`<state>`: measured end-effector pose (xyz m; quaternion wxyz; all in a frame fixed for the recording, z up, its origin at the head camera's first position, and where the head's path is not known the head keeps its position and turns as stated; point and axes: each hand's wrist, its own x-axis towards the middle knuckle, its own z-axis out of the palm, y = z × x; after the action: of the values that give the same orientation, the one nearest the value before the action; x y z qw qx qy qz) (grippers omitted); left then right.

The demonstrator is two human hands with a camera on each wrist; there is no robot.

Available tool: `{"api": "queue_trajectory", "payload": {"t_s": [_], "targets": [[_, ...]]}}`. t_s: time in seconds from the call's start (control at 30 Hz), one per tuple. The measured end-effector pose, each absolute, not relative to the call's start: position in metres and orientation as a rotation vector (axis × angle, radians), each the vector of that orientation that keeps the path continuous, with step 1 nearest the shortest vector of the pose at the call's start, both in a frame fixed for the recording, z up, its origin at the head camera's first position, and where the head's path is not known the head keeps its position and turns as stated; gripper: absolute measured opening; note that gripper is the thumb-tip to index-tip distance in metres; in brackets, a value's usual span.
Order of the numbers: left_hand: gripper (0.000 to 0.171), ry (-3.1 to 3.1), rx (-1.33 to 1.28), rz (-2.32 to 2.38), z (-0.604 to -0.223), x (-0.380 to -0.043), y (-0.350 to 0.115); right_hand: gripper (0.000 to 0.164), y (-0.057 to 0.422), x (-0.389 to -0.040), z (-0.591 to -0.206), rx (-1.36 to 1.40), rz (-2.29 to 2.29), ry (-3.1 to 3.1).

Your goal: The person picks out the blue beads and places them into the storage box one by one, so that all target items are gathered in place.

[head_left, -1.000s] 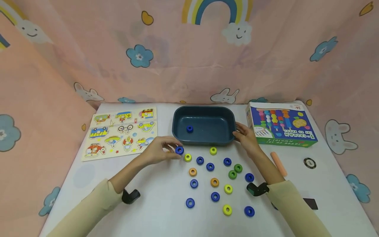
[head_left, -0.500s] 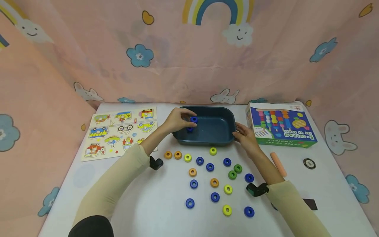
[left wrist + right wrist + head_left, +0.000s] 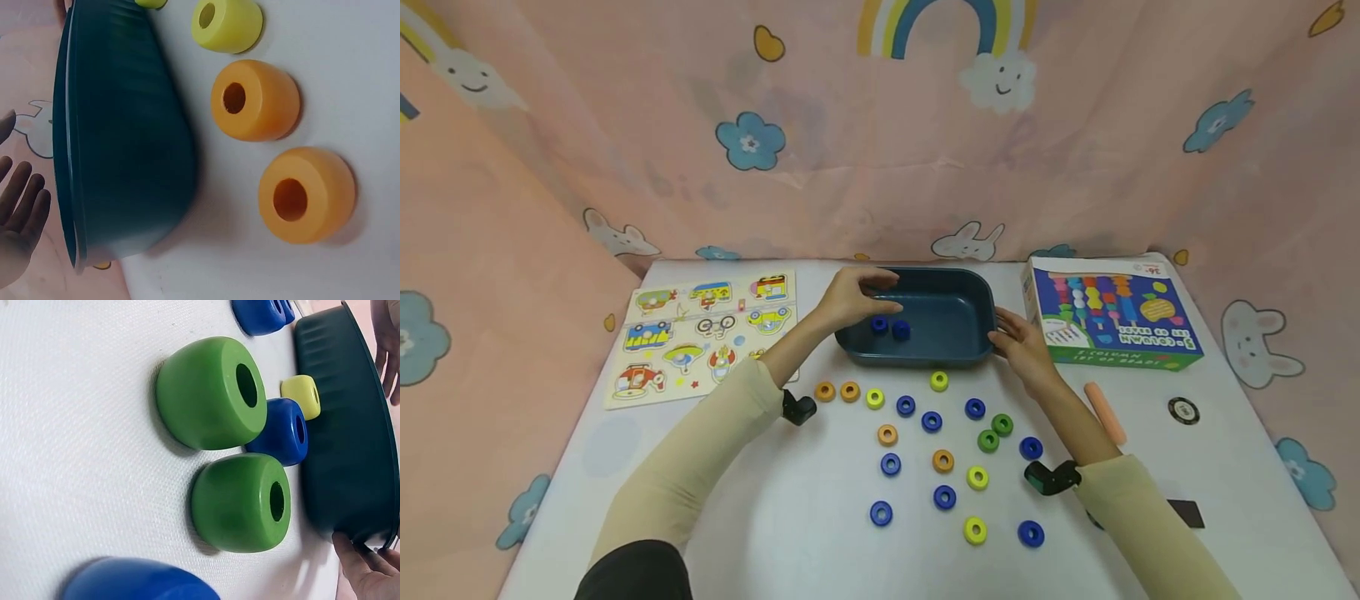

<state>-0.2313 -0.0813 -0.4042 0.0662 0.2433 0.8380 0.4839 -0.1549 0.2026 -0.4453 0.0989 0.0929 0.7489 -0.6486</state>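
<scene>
My left hand (image 3: pixel 855 300) hovers over the left end of a dark teal tub (image 3: pixel 940 358), fingers and thumb spread apart with nothing between them. Inside the tub, just below that hand, lie two blue beads, one bead (image 3: pixel 901 331) right beside the other bead (image 3: pixel 878 325). At the tub's right end my right hand (image 3: pixel 1022 348) holds the rim and side wall. In the right wrist view, the thumb and fingers of this right hand (image 3: pixel 369 575) pinch the tub's corner. Two orange beads, one a near bead (image 3: pixel 307 195), stand outside the tub in the left wrist view.
Several blue, yellow, green and orange beads, such as a green bead (image 3: pixel 988 441), are scattered before the tub. A picture puzzle board (image 3: pixel 700 333) lies left. A bead-set box (image 3: pixel 1112 321), an orange stick (image 3: pixel 1105 414) and a round black disc (image 3: pixel 1184 412) are at right.
My left hand has carried a blue bead from the table into the tub and let go of it there. Two orange beads have come into sight. The right hand stays at the tub.
</scene>
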Motion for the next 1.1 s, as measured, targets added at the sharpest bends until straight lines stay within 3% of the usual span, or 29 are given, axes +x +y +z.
{"api": "queue_trajectory", "payload": {"t_s": [0.27,0.6,0.9,1.1], "targets": [[0.042,2.457,0.766,1.526,-0.397,-0.209,-0.098,0.052,0.201,-0.155,-0.442,0.271,-1.907,2.218],[0.032,2.246,0.926,1.577,-0.376,-0.132,-0.108,0.051,0.201,-0.155,-0.440,0.275,-1.890,2.225],[0.033,2.127,0.857,1.499,-0.431,-0.086,-0.112,0.051,0.200,-0.155,-0.440,0.276,-1.908,2.212],[0.037,2.148,0.977,1.431,-0.458,-0.058,-0.107,0.051,0.201,-0.155,-0.441,0.280,-1.903,2.211]]}}
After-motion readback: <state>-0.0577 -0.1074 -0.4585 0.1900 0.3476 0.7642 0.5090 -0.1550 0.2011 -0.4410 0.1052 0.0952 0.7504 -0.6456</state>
